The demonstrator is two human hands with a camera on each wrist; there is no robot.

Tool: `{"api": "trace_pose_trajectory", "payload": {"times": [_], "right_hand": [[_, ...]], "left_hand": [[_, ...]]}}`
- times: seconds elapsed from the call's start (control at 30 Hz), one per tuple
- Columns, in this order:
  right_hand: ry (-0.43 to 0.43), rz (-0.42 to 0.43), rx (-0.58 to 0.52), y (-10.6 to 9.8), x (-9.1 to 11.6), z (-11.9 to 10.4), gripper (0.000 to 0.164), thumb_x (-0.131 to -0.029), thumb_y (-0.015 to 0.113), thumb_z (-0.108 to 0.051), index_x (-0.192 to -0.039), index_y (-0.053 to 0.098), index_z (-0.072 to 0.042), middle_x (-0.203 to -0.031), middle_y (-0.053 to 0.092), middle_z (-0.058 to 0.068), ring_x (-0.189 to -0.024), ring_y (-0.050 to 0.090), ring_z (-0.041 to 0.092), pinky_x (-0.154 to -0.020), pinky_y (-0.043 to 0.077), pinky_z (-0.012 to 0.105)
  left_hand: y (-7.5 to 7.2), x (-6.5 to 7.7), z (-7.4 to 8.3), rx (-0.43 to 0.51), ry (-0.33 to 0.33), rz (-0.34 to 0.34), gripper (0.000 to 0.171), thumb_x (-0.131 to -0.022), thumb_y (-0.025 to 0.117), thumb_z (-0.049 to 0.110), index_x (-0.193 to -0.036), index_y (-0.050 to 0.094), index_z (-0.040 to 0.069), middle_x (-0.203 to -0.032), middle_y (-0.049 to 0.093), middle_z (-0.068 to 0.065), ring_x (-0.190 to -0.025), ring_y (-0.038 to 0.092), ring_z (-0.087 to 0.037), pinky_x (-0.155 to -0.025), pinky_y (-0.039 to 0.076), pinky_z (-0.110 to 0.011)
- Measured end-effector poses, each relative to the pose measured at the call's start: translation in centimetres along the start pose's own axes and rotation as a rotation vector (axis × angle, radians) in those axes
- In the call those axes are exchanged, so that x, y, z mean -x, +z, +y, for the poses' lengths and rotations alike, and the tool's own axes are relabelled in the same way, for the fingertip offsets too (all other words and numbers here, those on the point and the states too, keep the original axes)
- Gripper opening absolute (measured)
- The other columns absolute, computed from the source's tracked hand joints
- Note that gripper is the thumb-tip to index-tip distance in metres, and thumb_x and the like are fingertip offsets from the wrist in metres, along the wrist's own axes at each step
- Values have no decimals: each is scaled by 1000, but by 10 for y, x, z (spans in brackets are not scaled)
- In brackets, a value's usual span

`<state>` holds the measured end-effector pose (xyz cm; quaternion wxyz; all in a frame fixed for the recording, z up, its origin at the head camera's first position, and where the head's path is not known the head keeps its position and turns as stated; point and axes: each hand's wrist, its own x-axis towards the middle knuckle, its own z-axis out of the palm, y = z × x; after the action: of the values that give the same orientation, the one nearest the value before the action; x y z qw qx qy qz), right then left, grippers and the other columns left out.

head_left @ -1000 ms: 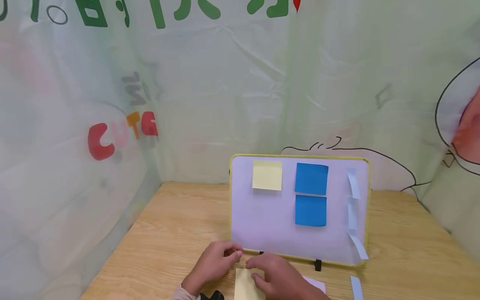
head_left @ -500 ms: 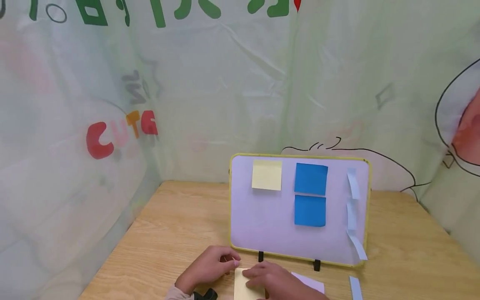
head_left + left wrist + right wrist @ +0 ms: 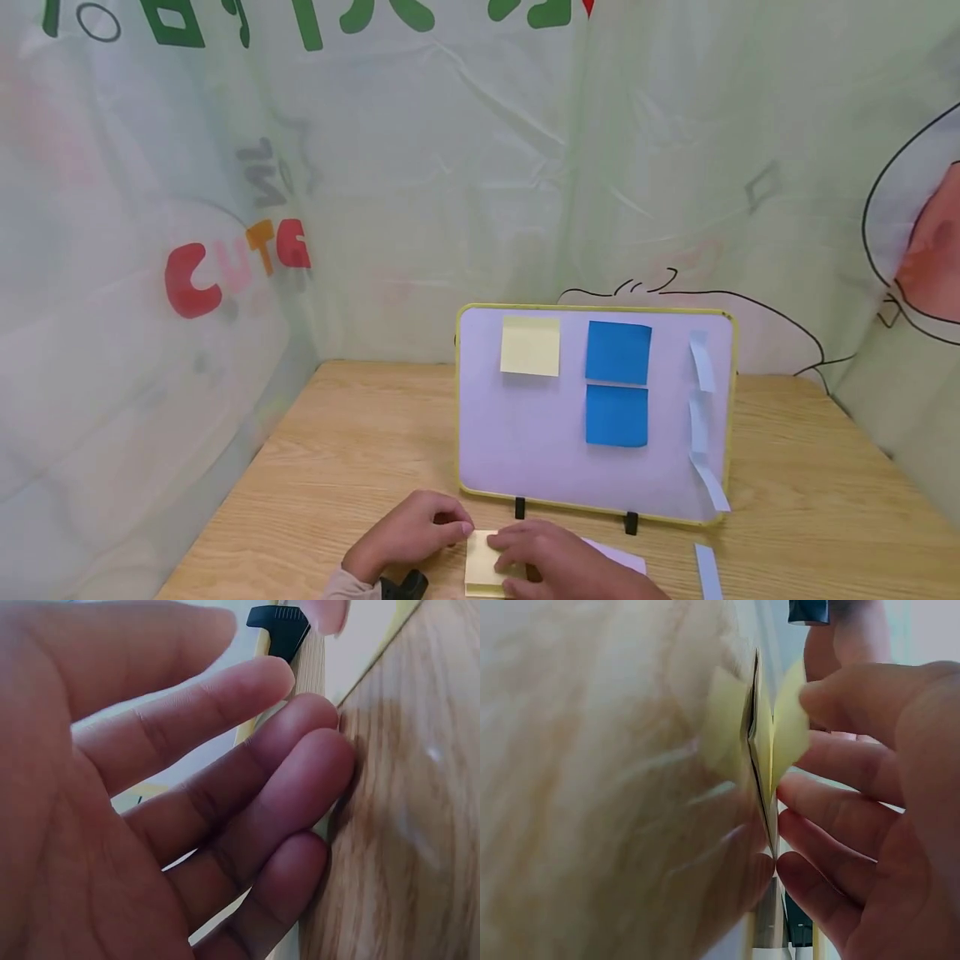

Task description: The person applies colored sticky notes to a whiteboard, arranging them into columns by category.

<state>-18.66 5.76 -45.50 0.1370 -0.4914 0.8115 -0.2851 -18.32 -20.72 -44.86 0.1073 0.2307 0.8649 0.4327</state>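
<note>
A pale yellow sticky note pad lies on the table before the whiteboard. My right hand rests over it, with fingertips on its top and the thumb at its near edge. In the right wrist view, a yellow top sheet stands bent up from the pad beside the thumb. My left hand is at the pad's far left corner, its thumb right by that corner. The left wrist view shows its loosely bent fingers near the wooden tabletop, holding nothing.
A yellow-framed whiteboard stands on black feet. It carries a yellow note, two blue notes and pale blue strips. A loose strip and a light purple paper lie on the table.
The near edge of the pad's top sheet has come up under my right thumb. My left hand has drawn slightly left and back from the whiteboard. The view has shifted a little.
</note>
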Motion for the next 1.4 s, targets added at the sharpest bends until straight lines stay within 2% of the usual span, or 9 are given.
{"api": "trace_pose_trajectory", "payload": {"times": [0.1,0.17,0.33,0.57,0.73,0.93,1.03,1.2,1.4], "right_hand": [[-5,54,25,1,0,-3,28,-104,57,-29,-123,72,-15,-123,66,-8,-108,60,4,-89,52,28],[1,95,23,2,0,-5,22,-103,57,-22,-117,72,-13,-104,66,-13,-89,59,-1,-79,52,23],[103,140,-71,1,-3,-14,12,-100,60,-15,-96,70,-20,-75,50,-18,-68,48,-2,-66,45,20],[215,212,-146,0,-8,-13,10,-96,66,-17,-96,75,-16,-84,62,-19,-72,51,0,-68,46,23],[273,230,-154,0,-9,-11,9,-94,68,-18,-95,77,-17,-95,69,-16,-76,53,0,-71,48,25],[273,254,-114,-1,-12,-19,12,-94,69,-27,-92,75,-18,-79,58,-19,-71,48,0,-66,44,25],[251,270,-25,0,-20,-24,21,-94,68,-34,-78,70,-20,-65,45,-18,-63,41,-1,-61,39,24],[219,325,125,2,-25,-27,17,-91,73,-27,-76,71,-19,-67,53,-20,-64,44,-3,-60,42,23],[254,329,92,4,-19,-26,13,-91,74,-27,-83,75,-17,-73,59,-18,-66,48,-1,-62,44,25]], "left_hand": [[-1,0,-1,-2,5,-13,19,-101,61,23,-95,77,15,-84,68,10,-76,57,-3,-72,48,-24],[-1,0,-2,3,11,-26,19,-101,60,21,-98,78,16,-89,70,10,-80,59,-2,-75,48,-24],[-2,1,-4,32,30,-70,14,-97,65,16,-103,78,15,-100,71,11,-96,62,-3,-86,49,-26],[-2,7,0,80,48,-113,13,-92,73,17,-103,79,15,-93,67,11,-87,61,-4,-78,49,-24],[7,4,-1,7,109,-38,7,-89,76,22,-87,79,16,-80,61,15,-74,53,0,-67,44,-19],[10,3,2,-41,90,12,15,-91,75,25,-76,74,19,-73,61,18,-65,50,2,-61,42,-18],[9,3,4,-43,63,11,15,-91,74,26,-77,73,21,-69,61,18,-61,48,2,-56,38,-17],[9,2,7,-37,46,2,11,-89,77,28,-81,74,22,-70,62,17,-63,51,2,-58,42,-19],[13,-1,6,-173,41,25,21,-82,83,33,-96,73,22,-73,58,19,-66,52,3,-63,45,-20]]}}
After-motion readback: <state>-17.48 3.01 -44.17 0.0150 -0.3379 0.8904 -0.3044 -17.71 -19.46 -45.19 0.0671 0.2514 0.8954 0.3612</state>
